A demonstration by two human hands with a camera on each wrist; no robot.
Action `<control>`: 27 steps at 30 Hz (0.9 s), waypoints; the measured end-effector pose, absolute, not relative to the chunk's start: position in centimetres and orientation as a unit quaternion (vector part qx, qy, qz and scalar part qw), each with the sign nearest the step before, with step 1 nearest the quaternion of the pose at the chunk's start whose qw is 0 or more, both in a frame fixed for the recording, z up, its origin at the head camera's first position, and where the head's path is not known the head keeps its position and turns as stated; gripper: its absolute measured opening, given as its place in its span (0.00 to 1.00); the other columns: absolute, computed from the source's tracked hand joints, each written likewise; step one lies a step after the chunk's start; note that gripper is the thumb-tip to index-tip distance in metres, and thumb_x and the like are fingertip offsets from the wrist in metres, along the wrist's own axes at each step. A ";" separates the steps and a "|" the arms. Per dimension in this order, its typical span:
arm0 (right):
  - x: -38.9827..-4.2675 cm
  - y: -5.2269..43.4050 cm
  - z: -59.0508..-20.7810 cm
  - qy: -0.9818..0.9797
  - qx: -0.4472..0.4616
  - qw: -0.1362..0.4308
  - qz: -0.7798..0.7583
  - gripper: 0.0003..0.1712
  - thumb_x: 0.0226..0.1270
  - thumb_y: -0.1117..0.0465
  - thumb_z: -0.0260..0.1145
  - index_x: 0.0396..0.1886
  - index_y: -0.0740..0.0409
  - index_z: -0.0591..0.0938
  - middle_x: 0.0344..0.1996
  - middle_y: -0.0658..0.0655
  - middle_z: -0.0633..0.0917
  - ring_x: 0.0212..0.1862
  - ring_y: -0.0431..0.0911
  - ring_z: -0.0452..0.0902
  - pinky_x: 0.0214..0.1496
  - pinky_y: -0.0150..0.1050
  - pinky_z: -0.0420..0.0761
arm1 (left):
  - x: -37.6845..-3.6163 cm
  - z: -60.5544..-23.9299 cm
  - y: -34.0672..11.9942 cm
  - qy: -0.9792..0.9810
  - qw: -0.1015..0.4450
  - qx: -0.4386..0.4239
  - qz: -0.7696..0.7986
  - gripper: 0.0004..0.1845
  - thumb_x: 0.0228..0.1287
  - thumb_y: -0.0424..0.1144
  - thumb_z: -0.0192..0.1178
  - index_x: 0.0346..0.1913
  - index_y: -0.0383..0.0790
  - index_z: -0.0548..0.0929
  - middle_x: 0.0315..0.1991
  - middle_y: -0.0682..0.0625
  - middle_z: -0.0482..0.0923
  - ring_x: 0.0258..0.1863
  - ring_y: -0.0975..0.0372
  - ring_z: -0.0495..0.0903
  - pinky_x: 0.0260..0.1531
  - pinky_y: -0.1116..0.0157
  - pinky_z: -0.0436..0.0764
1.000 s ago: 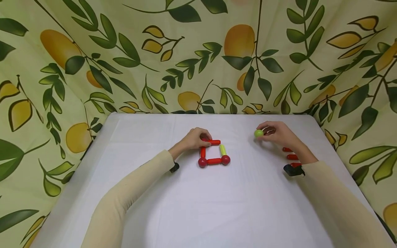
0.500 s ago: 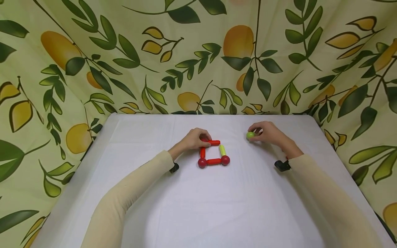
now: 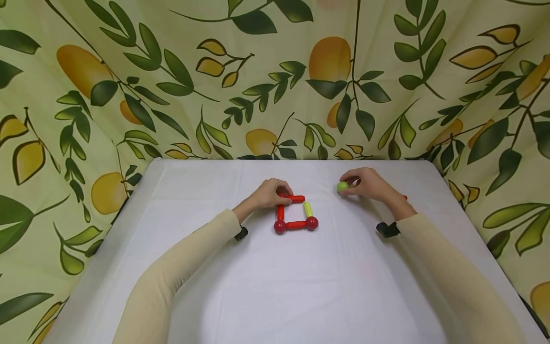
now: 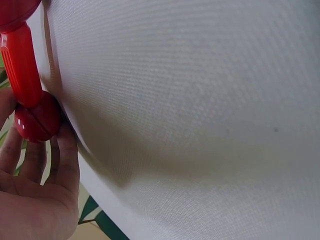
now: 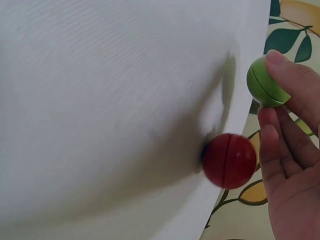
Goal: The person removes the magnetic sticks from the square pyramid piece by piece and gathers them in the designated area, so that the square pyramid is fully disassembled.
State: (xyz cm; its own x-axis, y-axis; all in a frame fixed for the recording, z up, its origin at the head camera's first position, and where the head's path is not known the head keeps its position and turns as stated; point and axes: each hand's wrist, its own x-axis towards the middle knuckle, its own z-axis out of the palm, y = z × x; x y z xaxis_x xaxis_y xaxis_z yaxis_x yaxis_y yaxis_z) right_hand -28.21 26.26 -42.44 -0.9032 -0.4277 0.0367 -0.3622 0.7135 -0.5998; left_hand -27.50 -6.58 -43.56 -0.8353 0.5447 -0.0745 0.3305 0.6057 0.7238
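since the earlier frame, right hand [image 3: 370, 185] has carried the green ball [image 3: 342, 186] leftward, toward the rod square [image 3: 295, 211]. its fingertips pinch the ball just above the counter [image 3: 275, 286], forearm angled in from the right. a loose red ball [image 5: 229, 160] sits under its palm. left hand [image 3: 268, 193] curls around the square's far-left corner ball [image 4: 37, 120], wrist low.

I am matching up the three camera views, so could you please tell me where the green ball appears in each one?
Head: green ball right of centre, pinched by the right hand.
Left wrist: not in it.
Right wrist: upper right, at the fingertips.
Shared landmark: the white table.
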 end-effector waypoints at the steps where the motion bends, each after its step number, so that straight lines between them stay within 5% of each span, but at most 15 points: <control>1: -28.2 26.1 -42.5 0.922 -0.217 0.052 -0.318 0.20 0.48 0.59 0.77 0.42 0.57 0.84 0.35 0.53 0.83 0.38 0.47 0.76 0.40 0.43 0.76 | -27.5 -43.6 -6.6 0.884 0.145 0.247 0.369 0.08 0.54 0.35 0.69 0.38 0.43 0.84 0.32 0.53 0.79 0.36 0.61 0.74 0.36 0.69 0.74; 27: -28.2 24.8 -42.8 0.914 -0.197 0.096 -0.342 0.17 0.48 0.64 0.76 0.39 0.61 0.83 0.34 0.54 0.83 0.37 0.46 0.78 0.41 0.41 0.78 | -27.6 -43.5 -6.5 0.891 0.143 0.250 0.352 0.08 0.54 0.36 0.69 0.38 0.44 0.84 0.33 0.54 0.79 0.36 0.61 0.74 0.38 0.68 0.74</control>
State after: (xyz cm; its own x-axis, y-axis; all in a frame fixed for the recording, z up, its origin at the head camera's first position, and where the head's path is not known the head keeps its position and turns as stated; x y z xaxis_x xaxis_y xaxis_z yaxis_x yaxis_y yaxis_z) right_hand -28.20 24.83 -42.83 -0.9039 -0.4258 -0.0416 -0.2939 0.6886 -0.6629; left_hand -27.62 -6.55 -43.47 -0.8339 0.5461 -0.0795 0.3442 0.6274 0.6985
